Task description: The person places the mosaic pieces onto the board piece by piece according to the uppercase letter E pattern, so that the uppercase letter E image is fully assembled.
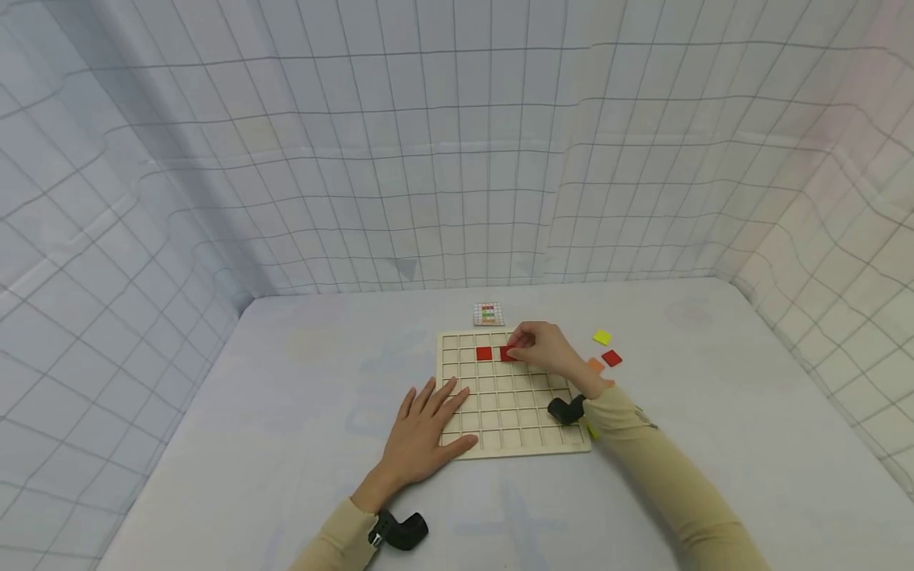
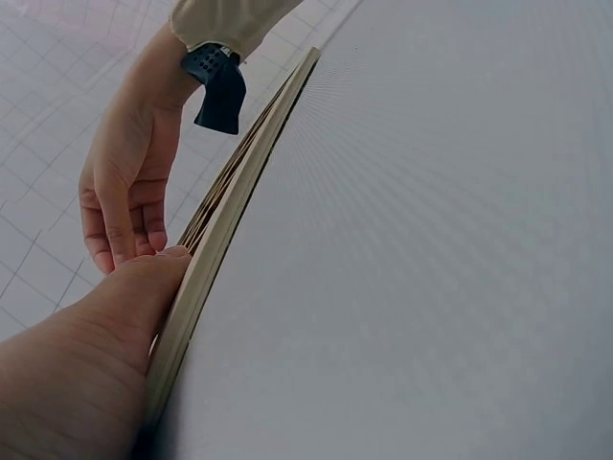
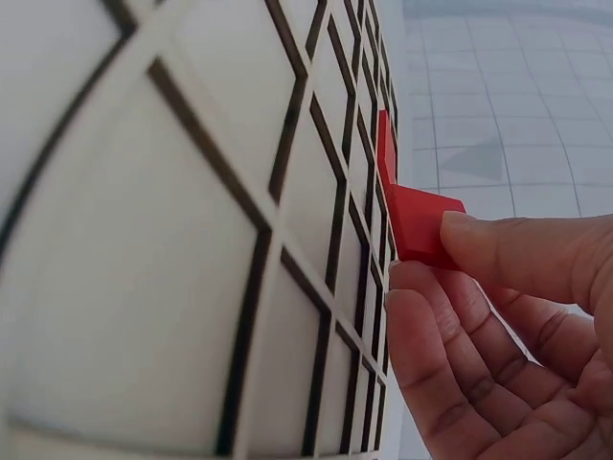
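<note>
A pale grid board point(image 1: 507, 444) with square cells lies on the table. My right hand point(image 1: 546, 349) pinches a red square tile point(image 1: 507, 354) between thumb and fingers, tilted right at the board's surface in the right wrist view. One cell to its left, a second red tile point(image 1: 484, 354) sits in the upper part of the grid. My left hand point(image 1: 424, 436) rests with spread fingers over the board's left edge. In the left wrist view its thumb point(image 2: 134, 297) lies along the raised rim point(image 2: 235, 201).
Behind the board is a small pattern card point(image 1: 489, 314) with coloured squares. Right of the board lie loose tiles: a yellow one point(image 1: 603, 337), a red one point(image 1: 612, 358) and an orange one point(image 1: 596, 365); others are partly covered by the right forearm. Grid-patterned curtains point(image 1: 428, 159) enclose the table.
</note>
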{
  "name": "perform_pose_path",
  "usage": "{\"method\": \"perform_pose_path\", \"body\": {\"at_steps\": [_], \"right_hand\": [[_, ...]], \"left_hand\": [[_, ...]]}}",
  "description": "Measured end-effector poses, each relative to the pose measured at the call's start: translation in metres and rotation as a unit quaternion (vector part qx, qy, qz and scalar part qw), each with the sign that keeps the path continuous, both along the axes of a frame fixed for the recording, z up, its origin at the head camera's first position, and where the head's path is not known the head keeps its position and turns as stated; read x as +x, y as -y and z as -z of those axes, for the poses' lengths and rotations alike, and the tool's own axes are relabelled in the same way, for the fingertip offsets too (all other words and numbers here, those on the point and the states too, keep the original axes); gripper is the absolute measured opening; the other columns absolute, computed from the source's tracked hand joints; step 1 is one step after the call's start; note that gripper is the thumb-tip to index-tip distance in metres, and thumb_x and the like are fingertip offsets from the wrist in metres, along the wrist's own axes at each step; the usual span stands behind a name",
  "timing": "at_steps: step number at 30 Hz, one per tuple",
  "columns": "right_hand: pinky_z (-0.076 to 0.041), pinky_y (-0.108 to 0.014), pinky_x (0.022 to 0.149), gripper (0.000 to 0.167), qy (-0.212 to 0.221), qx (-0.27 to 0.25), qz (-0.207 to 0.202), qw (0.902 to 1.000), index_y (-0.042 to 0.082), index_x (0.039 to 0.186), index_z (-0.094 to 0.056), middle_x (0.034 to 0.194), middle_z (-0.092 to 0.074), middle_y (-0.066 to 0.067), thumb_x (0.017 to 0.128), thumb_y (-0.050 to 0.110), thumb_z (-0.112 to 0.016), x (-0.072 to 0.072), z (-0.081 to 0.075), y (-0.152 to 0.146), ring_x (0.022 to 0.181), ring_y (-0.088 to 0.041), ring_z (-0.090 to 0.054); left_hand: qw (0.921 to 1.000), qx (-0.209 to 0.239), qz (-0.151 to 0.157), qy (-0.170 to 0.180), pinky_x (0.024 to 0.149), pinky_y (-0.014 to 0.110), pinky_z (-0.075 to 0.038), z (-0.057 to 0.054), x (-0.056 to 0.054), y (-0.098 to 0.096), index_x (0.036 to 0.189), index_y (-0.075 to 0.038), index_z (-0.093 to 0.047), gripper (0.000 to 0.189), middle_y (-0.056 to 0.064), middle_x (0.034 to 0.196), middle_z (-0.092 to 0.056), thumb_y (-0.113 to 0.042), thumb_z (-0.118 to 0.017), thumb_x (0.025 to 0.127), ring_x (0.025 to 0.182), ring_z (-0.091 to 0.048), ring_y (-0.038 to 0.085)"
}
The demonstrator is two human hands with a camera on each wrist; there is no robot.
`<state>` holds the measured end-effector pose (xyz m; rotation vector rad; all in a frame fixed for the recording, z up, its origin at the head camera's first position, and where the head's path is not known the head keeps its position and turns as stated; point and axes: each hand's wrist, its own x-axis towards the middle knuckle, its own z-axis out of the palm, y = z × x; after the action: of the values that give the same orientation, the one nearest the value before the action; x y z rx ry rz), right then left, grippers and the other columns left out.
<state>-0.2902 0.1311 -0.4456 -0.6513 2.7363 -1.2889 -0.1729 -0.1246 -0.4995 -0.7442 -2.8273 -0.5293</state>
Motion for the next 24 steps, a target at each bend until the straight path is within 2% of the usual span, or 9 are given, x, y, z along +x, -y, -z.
{"method": "perform_pose_path", "body": {"at_steps": [13, 24], "right_hand": [[-0.047, -0.029, 0.060, 0.004, 0.005, 0.006, 0.009, 0.9999, 0.006, 0.087, -0.069, 0.076, -0.062, 0.001, 0.085, 0.009, -0.071, -0.0068, 0.0072, 0.0066, 0.067, -0.014, -0.056], [-0.046, -0.030, 0.059, 0.005, 0.004, 0.040, 0.019, 0.9990, 0.008, 0.090, -0.072, 0.079, -0.064, 0.001, 0.085, 0.011, -0.070, -0.0029, -0.0018, 0.0107, 0.068, -0.015, -0.057]], "left_hand": [[1.0000, 0.004, 0.002, -0.002, 0.111, 0.050, -0.006, 0.0004, 0.0007, -0.0010, 0.149, -0.024, -0.035, 0.073, 0.000, 0.153, -0.027, -0.064, -0.047, 0.089, 0.142, -0.015, 0.029], [1.0000, 0.002, 0.000, -0.007, 0.111, 0.050, -0.007, -0.0003, 0.0006, -0.0003, 0.149, -0.025, -0.035, 0.074, 0.000, 0.153, -0.028, -0.065, -0.046, 0.089, 0.141, -0.016, 0.029]]}}
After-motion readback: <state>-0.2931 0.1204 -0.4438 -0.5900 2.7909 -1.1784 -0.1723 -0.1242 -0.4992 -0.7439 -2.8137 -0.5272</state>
